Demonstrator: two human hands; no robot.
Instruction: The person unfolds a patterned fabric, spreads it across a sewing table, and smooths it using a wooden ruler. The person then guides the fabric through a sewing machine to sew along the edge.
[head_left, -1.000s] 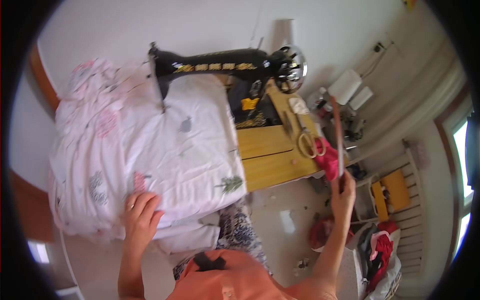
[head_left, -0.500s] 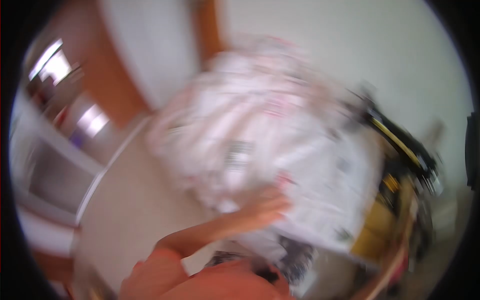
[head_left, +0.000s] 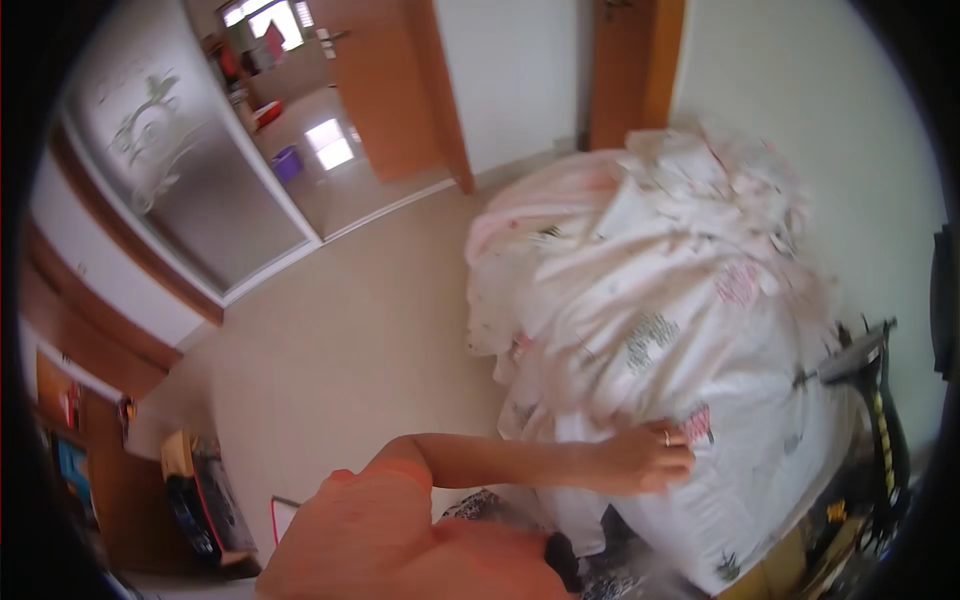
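Observation:
My left hand [head_left: 648,460], with a ring on one finger, reaches across from the orange sleeve [head_left: 350,500]. Its fingers are curled down on a white quilt [head_left: 640,270] with pink and dark printed patches, beside a red patch. The fingertips are partly hidden, and the cloth seems gripped in them. Rumpled and bunched up at its far end, the quilt lies flatter near my hand. My right hand is out of view.
A black stand-like object [head_left: 880,400] with yellow marks leans by the wall at right. An orange-brown door [head_left: 385,90] and a frosted sliding panel [head_left: 170,150] are at far left. Below them is a wooden shelf [head_left: 110,480]. A purple bucket [head_left: 287,163] stands beyond the doorway.
The view has swung left and become sharper, so the quilt and my left hand appear further right. The doorway and shelf now show more fully. My left hand stays on the quilt.

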